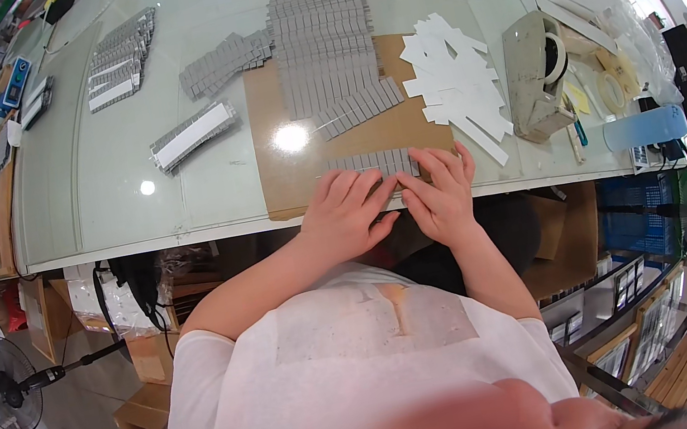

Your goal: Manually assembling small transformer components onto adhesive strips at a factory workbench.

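Observation:
A grey segmented strip [368, 161] lies across the front of a brown cardboard sheet [283, 161], close to the table's near edge. My left hand [347, 209] has bent fingers on its near side, partly covering it. My right hand [443, 194] grips its right end, with the index fingertips of both hands almost meeting. Beyond them a second grey segmented strip [360, 109] lies slanted. It touches a large stack of such grey strips [324, 39]. A loose pile of white paper strips [456, 80] spreads to the right.
More grey strips [225, 63] lean left of the stack. One bundle with a white strip [195, 136] and another bundle [122, 62] lie farther left. At right stand a tape dispenser [533, 80], tape rolls [611, 89] and a blue bottle [645, 128].

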Tool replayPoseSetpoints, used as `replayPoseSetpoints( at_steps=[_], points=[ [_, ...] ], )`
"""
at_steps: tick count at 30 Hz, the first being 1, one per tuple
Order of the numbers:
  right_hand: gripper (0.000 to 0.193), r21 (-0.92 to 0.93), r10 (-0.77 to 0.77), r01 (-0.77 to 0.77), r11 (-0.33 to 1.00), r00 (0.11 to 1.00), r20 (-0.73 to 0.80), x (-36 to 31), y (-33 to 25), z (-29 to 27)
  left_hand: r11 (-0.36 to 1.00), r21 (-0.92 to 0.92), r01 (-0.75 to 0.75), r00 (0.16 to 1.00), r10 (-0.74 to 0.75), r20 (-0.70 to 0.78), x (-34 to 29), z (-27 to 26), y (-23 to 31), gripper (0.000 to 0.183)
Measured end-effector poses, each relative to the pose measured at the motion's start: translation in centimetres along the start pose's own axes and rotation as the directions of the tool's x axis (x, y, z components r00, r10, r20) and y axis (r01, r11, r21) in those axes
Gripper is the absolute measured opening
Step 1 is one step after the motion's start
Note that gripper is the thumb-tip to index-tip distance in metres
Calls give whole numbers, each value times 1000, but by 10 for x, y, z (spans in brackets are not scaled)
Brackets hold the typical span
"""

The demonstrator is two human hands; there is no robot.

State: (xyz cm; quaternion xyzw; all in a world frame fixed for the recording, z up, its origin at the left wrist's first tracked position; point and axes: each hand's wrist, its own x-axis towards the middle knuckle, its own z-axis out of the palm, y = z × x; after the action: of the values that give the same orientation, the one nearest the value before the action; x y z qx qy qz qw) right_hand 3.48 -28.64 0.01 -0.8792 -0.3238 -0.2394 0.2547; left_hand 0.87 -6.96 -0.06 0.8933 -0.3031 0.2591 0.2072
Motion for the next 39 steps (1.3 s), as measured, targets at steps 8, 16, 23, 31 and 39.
replayPoseSetpoints(
  at_steps=[8,16,23,31,39],
  points=[
    [18,14,42,-41,999,995,-95,-6,4,4,1000,15,2,999,-3,46,2,-2,2,52],
    [17,-8,35,-36,999,995,-95,-5,4,5,1000,7,13,997,-13,72,0,0,1,53],
    [17,-4,38,-39,999,994,-98,-6,4,5,1000,21,4,998,-5,69,1,-1,1,53],
    [17,-16,76,-80,997,982,-176,-14,10,4,999,41,-6,990,0,142,-3,2,3,66],
    [15,-36,63,-68,997,988,-144,-9,6,2,999,43,9,979,-17,201,-2,5,2,82]
  ],
)
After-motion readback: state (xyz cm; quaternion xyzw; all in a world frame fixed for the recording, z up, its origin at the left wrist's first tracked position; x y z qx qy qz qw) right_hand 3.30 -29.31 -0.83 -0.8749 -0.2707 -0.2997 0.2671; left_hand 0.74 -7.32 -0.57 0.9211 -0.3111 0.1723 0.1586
